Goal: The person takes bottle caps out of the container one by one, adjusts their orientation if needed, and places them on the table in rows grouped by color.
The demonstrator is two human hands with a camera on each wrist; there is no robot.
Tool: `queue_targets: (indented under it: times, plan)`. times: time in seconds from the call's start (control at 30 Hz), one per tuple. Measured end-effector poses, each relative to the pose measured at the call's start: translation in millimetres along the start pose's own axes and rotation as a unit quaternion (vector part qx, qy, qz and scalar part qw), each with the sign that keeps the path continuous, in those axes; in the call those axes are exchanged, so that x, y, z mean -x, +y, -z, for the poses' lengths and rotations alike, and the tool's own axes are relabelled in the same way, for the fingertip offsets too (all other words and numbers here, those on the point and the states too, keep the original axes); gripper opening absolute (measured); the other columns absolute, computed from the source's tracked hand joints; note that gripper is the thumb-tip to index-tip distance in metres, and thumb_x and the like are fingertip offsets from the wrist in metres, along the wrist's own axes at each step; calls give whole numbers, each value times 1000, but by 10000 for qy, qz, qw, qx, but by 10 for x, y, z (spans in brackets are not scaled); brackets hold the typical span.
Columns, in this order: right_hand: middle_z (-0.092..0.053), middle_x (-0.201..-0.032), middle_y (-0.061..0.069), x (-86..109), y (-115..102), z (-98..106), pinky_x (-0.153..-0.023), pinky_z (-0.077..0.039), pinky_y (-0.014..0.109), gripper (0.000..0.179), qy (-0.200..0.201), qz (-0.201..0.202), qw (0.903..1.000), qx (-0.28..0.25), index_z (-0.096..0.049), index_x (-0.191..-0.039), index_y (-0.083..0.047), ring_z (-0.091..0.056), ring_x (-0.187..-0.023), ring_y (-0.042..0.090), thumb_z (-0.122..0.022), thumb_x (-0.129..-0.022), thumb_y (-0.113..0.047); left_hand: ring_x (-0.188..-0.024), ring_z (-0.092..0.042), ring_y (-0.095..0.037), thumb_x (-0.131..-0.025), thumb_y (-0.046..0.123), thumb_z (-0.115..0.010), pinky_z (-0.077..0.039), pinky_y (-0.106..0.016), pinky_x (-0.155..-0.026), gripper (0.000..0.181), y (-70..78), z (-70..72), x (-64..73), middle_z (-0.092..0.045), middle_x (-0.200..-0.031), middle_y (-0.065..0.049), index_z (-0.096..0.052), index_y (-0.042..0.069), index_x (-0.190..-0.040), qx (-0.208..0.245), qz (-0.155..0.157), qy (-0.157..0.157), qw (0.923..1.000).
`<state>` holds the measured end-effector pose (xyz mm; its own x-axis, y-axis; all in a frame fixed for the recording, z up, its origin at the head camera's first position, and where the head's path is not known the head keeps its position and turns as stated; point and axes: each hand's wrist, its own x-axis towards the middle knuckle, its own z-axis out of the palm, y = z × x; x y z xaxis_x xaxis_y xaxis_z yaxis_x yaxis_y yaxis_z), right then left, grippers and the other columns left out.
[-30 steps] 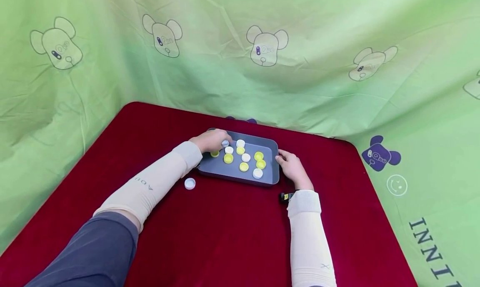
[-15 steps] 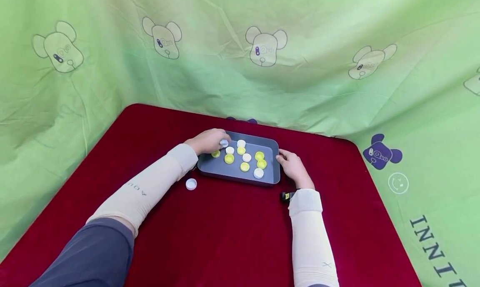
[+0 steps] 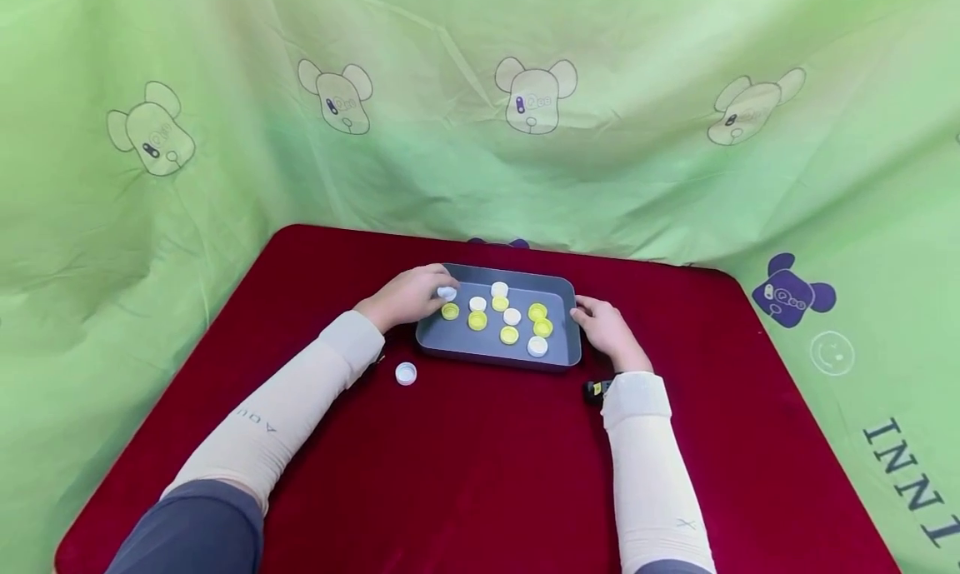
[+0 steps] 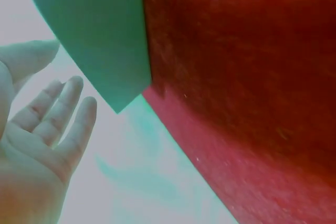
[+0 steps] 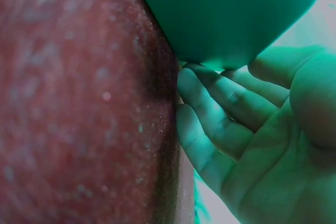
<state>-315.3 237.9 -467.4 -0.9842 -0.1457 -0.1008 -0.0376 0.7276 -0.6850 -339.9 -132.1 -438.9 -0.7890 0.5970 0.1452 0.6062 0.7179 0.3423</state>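
Observation:
Near the far side of the red table lies a dark grey rectangular baking pan (image 3: 467, 341), with several white and yellow bottle caps on its bottom. At the pan's left end, my left hand (image 3: 405, 297) pinches a white bottle cap (image 3: 447, 292) at its fingertips, just inside the wall. This cap is hidden in the left wrist view, where the pan's outer wall (image 4: 105, 35) stands before the hand. My right hand (image 3: 609, 331) grips the pan's right end, thumb at the rim and fingers (image 5: 215, 114) outside, low against the wall.
One white cap (image 3: 406, 374) lies on the red table cloth (image 3: 465, 474) in front of the pan's left corner. A green printed curtain (image 3: 600, 199) hangs behind and on both sides. A small black device (image 3: 596, 391) sits at my right wrist.
My left hand has drawn left towards the pan's left wall with the white cap, uncovering more of the yellow cap beside it. The right hand stays at the pan's end. The head view has shifted.

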Motion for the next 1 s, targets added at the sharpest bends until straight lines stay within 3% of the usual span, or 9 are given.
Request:
queue_targets:
  times: [0.27, 0.47, 1.0]
  plan:
    - [-58, -128, 22, 49, 58, -1, -101, -39, 50, 49, 13, -67, 9997, -213, -42, -145, 2, -55, -118, 34, -51, -102, -20, -97, -55, -15, -90, 16, -70, -47, -32, -85, 29, 64, 14, 217, -56, -111, 1, -70, 13, -118, 123, 120, 177, 9997]
    - [-60, -126, 23, 73, 102, -46, -101, -40, 49, 47, 38, -33, 9999, -142, -42, -144, 4, -56, -116, 33, -49, -103, -19, -97, -56, -15, -91, 19, -69, -48, -30, -83, 30, 104, 25, 351, -57, -112, 1, -69, 12, -120, 230, 18, 168, 9996]
    - [-59, -127, 23, 4, 15, -7, -101, -39, 49, 48, 39, 94, 9998, -160, -42, -144, 3, -55, -117, 33, -50, -102, -20, -95, -58, -16, -88, 18, -74, -49, -27, -79, 31, 303, 133, 592, -58, -110, 2, -70, 10, -118, 475, -158, 415, 9979]
